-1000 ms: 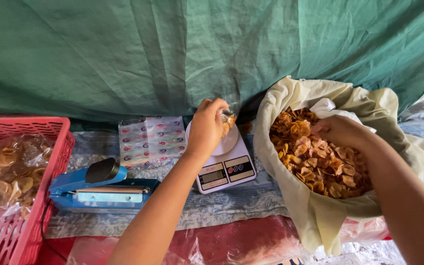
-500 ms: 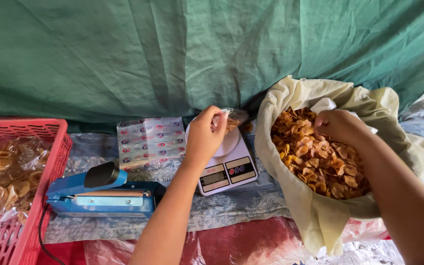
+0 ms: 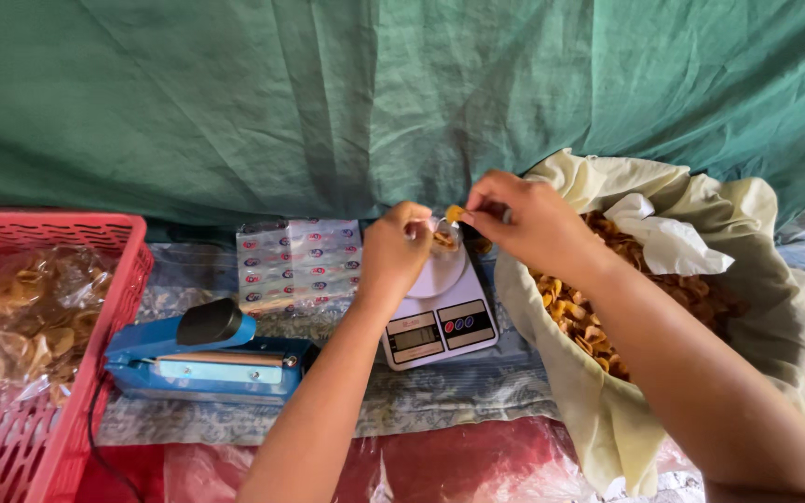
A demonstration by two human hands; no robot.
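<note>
My left hand pinches the rim of a small clear bag standing on the white scale near the table's rear edge. My right hand — fingers closed narrow on one chip — hovers just above the bag's mouth. Chip sack — right edge; blue sealer — left of scale.

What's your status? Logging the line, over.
Left hand grips small bag over scale. Right hand pinches chip above it. Nothing blocking.
</note>
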